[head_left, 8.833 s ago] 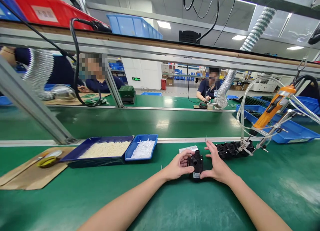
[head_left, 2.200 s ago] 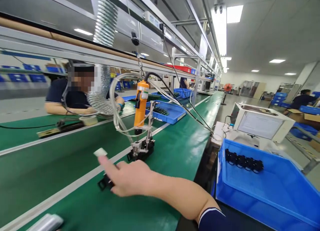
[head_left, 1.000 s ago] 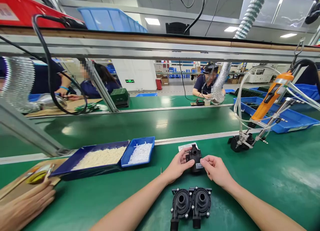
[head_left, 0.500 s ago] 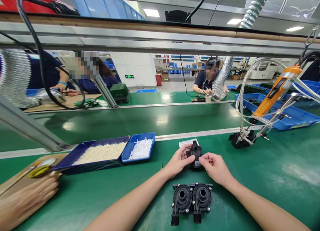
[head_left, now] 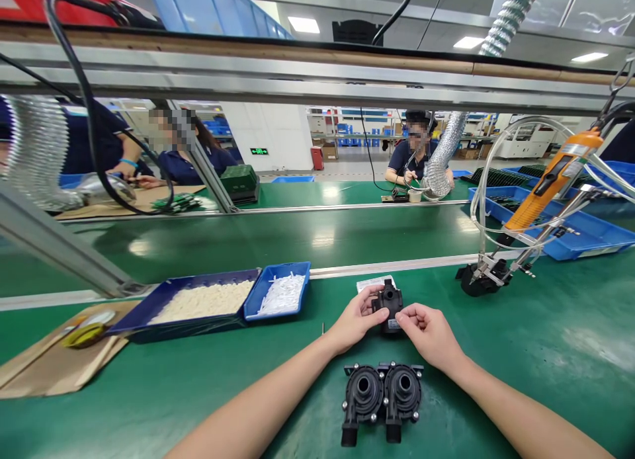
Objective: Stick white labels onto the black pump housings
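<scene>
As the left grip (head_left: 353, 321) clamps a labelled pump (head_left: 393, 301) lower-centre, the right grip (head_left: 430, 332) touches it, closure unclear. Below lie two already-screwed pumps (head_left: 366, 396).

Both hands (head_left: 354, 323) on a labelled black part (head_left: 391, 303), two round-faced black pieces (head_left: 364, 394) nearer, green tabletop (head_left: 536, 366)

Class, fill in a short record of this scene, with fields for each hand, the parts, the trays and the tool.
Left hand: holding a black part
Right hand: thumb at the part's label
Nearer the viewer: two round black units, side by side
Trays: dark blue tray, cream pieces; smaller blue tray, white strips
Tool: orange, handheld type, right side
</scene>
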### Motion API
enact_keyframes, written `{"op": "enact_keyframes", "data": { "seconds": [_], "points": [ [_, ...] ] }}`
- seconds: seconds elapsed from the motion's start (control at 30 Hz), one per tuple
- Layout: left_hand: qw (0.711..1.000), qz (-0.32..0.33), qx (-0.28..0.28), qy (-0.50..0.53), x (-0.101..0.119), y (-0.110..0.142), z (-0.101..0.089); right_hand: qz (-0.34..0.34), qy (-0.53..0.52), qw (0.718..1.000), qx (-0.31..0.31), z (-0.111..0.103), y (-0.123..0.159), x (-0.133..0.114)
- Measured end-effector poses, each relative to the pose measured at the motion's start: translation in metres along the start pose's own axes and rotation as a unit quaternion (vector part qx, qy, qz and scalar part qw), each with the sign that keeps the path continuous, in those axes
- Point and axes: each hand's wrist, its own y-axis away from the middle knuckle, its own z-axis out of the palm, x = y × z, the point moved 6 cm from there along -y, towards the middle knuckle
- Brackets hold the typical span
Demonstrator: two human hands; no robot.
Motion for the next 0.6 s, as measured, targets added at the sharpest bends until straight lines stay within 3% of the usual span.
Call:
{"op": "enact_keyframes", "data": {
  "seconds": [0.33,0.6],
  "points": [
    [1.000,-0.001,0.000,0.006,0.000,0.001,0.001,-0.022,0.042,0.999,0.006,-0.002,0.000,-0.002],
    [1.000,0.000,0.001,0.001,-0.002,0.000,-0.001,-0.081,0.125,0.989,0.007,-0.001,0.004,-0.013]
  ]
}}
